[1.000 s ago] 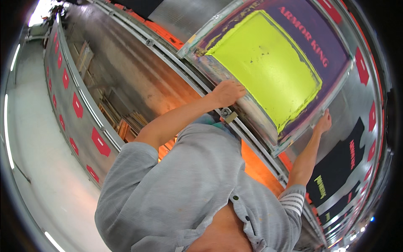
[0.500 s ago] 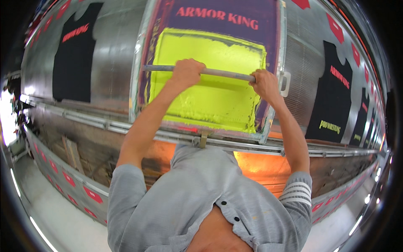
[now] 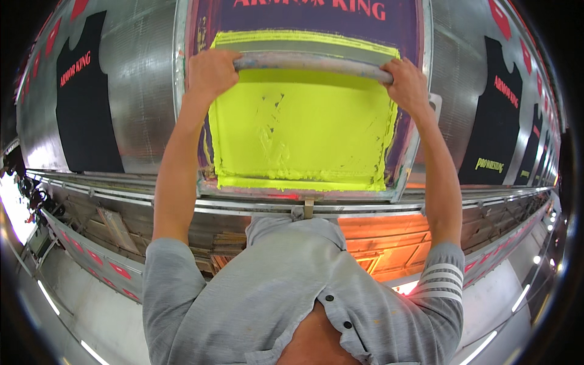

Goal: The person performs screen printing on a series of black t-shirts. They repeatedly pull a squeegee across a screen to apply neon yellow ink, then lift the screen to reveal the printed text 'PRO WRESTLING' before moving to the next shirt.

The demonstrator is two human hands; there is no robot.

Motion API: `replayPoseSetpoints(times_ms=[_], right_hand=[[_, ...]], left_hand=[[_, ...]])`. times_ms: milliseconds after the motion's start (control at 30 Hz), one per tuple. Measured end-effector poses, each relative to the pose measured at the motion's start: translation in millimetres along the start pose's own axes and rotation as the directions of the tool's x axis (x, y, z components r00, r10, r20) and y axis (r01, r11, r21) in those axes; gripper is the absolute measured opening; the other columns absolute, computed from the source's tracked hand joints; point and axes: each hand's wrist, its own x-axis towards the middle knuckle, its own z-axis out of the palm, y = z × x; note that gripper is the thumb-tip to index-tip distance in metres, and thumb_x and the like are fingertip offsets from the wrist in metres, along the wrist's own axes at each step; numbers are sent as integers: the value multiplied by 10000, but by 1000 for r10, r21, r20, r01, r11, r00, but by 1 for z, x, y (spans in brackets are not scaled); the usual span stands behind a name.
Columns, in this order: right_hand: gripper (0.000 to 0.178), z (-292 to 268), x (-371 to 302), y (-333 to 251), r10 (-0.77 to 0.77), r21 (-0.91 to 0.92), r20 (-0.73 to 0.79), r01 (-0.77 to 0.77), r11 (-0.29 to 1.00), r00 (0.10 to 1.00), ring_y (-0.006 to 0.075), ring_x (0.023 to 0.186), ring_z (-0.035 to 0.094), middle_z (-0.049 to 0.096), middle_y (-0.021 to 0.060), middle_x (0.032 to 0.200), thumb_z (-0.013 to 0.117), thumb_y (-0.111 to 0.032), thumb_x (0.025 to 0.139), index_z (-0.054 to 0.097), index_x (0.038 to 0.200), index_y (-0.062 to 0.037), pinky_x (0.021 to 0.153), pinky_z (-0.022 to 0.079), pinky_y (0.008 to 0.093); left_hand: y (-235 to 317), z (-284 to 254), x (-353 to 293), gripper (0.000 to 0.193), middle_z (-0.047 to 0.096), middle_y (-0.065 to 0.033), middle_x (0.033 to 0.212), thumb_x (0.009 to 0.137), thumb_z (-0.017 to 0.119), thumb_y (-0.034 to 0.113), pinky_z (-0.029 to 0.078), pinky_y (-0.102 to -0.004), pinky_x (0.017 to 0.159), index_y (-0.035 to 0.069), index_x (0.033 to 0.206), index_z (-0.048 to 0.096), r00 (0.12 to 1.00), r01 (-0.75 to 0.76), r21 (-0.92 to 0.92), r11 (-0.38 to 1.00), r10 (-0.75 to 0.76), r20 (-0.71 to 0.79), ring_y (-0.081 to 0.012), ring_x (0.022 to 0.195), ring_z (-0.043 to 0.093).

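A long squeegee lies crosswise over a printing screen with a purple mesh area. My left hand wraps round the squeegee's left end. The other end is gripped by my right hand, close to the screen's right edge. Bright yellow ink covers the mesh on my side of the squeegee, with ridges along its borders and a few thin, streaky spots. A narrow yellow line of ink runs beyond the bar. The squeegee's lower edge is hidden under its handle.
Black sleeveless shirts with red lettering lie on the metal table, one left and one right of the screen. A metal rail runs along the table's near edge, before my waist. Below it, an orange glow lights wooden slats.
The squeegee has moved away from me toward the far edge of the ink. My left hand has shifted outward to its left end. My right hand still grips the right end.
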Motion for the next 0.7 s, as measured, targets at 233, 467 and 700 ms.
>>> replayPoseSetpoints(times_ms=[233,467,700], right_hand=[[265,38,-161,-59,-61,134,-79,71,989,995,286,901,616,633,56,881,669,2,676,702,925,-82,766,525,385],[256,58,-251,-89,-60,173,-136,84,981,989,293,888,607,606,75,866,670,-1,628,657,875,-69,771,508,396],[221,59,-256,-87,-79,96,-111,90,991,991,306,870,637,639,79,870,708,-64,662,697,882,-83,842,510,419]], left_hand=[[26,54,-176,435,738,-94,1039,684,634,26,556,-423,737,171,1077,753,990,-72,-200,977,46,-136,-319,876,704],[50,74,-265,396,736,-69,1013,661,628,-2,546,-417,664,125,1020,736,982,-102,-170,980,72,-175,-302,856,702],[54,68,-265,381,737,-92,929,667,652,35,549,-423,674,146,1014,766,997,-53,-145,988,45,-59,-319,825,702]])
